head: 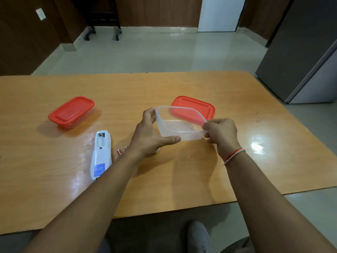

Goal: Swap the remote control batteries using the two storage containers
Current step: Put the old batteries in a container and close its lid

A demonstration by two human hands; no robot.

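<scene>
An open clear plastic container [177, 127] is tilted above the wooden table [200, 170]. My left hand [151, 136] grips its left side, thumb along the near wall. My right hand [221, 133] pinches its right rim. It looks empty. Its red lid [198, 106] lies flat on the table just behind it. A second container with a red lid on [71, 111] stands at the left. The white remote [101, 154] lies face down, its battery bay open and empty. Two small batteries [121, 150] lie beside it, partly hidden by my left wrist.
A grey refrigerator [300, 52] stands off the table's right far corner. Tiled floor lies beyond the far edge, with a wheeled stand [103, 31] at the back. My shoe [198, 236] shows below the near table edge.
</scene>
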